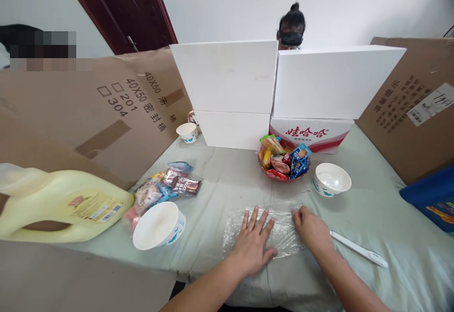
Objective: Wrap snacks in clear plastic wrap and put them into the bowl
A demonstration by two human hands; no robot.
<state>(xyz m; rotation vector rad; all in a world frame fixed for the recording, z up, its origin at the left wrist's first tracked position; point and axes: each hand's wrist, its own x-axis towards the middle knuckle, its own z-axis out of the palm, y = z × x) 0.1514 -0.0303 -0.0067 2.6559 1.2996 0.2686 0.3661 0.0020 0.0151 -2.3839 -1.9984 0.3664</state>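
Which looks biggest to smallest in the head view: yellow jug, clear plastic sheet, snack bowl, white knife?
1. Yellow jug, though it lies nearest the camera, which inflates it.
2. Clear plastic sheet, under both hands.
3. Snack bowl and white knife: similar extent, so no ranking.

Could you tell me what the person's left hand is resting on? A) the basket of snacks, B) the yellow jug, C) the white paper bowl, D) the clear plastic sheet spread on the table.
D: the left hand lies flat with fingers spread on the clear plastic sheet, apart from the bowl, jug and basket.
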